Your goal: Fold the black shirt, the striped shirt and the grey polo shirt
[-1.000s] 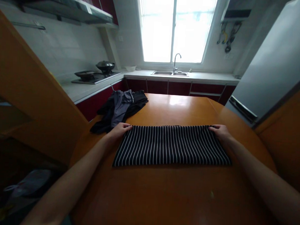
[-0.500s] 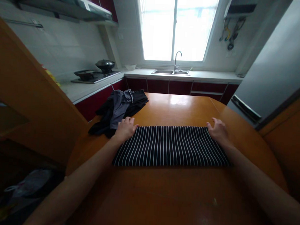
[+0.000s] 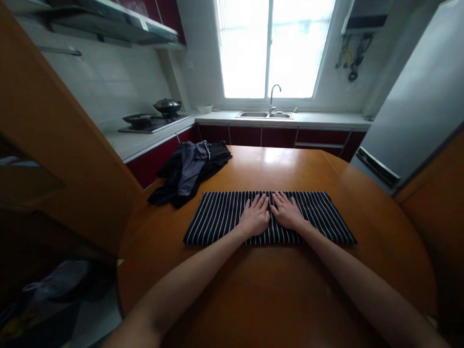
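Note:
A black cloth with white stripes (image 3: 218, 217), folded into a long flat rectangle, lies across the wooden table (image 3: 273, 288). My left hand (image 3: 255, 216) rests flat on its middle, fingers stretched toward the far edge. Right beside it, my right hand (image 3: 287, 211) also lies flat on the stripes, fingers extended. Neither hand grips anything. Whether the cloth is a garment or another textile I cannot tell.
Dark clothing with a grey part (image 3: 194, 167) lies bunched at the table's far left. Beyond stand a stove (image 3: 153, 124) with a lidded pan (image 3: 168, 106), a sink (image 3: 253, 115) under the window, and a fridge (image 3: 412, 94) at the right.
Both hands have moved inward from the cloth's two far corners to its middle, and now press flat on it. The view has shifted slightly.

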Tool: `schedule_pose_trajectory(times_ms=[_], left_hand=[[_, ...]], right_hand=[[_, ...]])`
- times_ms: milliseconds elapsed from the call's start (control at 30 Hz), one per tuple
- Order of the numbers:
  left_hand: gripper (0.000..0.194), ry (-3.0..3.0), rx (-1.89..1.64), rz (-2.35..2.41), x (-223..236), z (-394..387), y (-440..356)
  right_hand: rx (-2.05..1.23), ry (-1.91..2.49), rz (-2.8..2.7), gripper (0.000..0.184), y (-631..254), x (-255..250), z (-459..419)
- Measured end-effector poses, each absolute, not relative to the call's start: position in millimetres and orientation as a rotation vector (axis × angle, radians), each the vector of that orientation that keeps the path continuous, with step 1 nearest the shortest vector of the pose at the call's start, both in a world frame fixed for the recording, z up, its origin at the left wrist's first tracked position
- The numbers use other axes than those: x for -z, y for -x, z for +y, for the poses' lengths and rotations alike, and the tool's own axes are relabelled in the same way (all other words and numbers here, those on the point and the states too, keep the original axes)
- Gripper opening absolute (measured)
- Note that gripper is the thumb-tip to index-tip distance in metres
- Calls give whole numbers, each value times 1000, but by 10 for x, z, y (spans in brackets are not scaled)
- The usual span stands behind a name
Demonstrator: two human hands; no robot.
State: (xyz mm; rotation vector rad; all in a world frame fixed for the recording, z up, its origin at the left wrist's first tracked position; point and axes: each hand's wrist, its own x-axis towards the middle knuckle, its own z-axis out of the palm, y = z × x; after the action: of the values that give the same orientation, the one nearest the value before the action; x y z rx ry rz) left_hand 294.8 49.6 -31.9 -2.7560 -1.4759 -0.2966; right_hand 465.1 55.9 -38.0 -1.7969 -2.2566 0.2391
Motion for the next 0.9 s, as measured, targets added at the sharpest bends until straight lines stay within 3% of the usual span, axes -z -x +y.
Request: schedule_pose_trajectory(times_ms=[200,567,700,900], left_hand=[[66,2726,296,-1689,292,587,-2724],[64,2314,108,-2129,288,690,-1182],[67,2181,138,-2126,167,651,-1430],[57,2533,257,-1503,57,637,-2629]], right_hand=[[-216,1914,-2191,66,-4980,402,581],[-76,2246,-1924,64,-5931,449,393],[49,2210,-1892,64,-5663,306,330],[-10,1871,-2209,59,-4609,181,315]])
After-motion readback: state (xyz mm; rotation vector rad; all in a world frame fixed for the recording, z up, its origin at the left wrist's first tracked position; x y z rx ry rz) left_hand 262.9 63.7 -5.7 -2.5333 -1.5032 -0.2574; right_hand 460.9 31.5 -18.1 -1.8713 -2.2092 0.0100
